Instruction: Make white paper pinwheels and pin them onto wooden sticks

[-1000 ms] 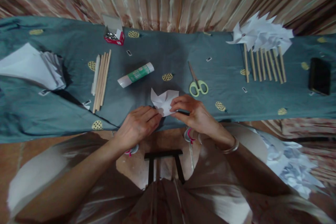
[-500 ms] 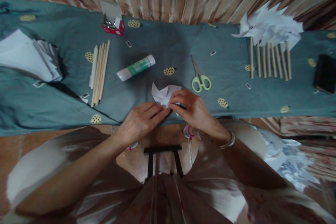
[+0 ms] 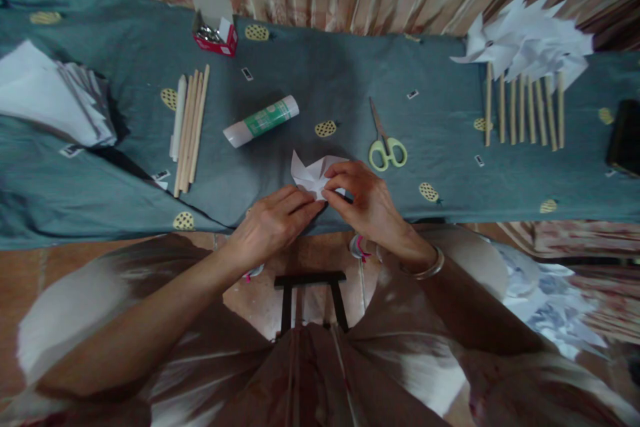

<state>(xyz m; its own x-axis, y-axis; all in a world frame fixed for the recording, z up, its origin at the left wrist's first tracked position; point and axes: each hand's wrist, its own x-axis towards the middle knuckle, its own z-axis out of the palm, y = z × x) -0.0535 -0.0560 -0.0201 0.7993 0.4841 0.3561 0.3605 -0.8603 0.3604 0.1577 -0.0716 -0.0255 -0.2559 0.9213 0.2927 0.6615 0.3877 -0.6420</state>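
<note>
A white paper pinwheel [image 3: 311, 173] with folded points lies at the table's near edge between my hands. My left hand [image 3: 276, 219] grips its lower left part, fingers together. From the right, my right hand [image 3: 364, 203] pinches the paper near its centre, thumb and fingers closed. The fingertips of both hands almost meet, and they hide the lower part of the pinwheel. Just beyond lies a green and white glue stick [image 3: 263, 121]. Scissors with light green handles [image 3: 387, 152] rest to the right of the paper.
Wooden sticks [image 3: 193, 133] and a folded paper stack [image 3: 55, 97] lie left on the green cloth [image 3: 310, 60]. Behind is an open red box [image 3: 216, 39] of metal pieces. Finished pinwheels [image 3: 525, 47] on sticks and a dark object [image 3: 625, 137] are at right.
The camera view has shifted slightly, so the table items appear a little higher. My right fingers have moved slightly on the paper; both hands keep their hold.
</note>
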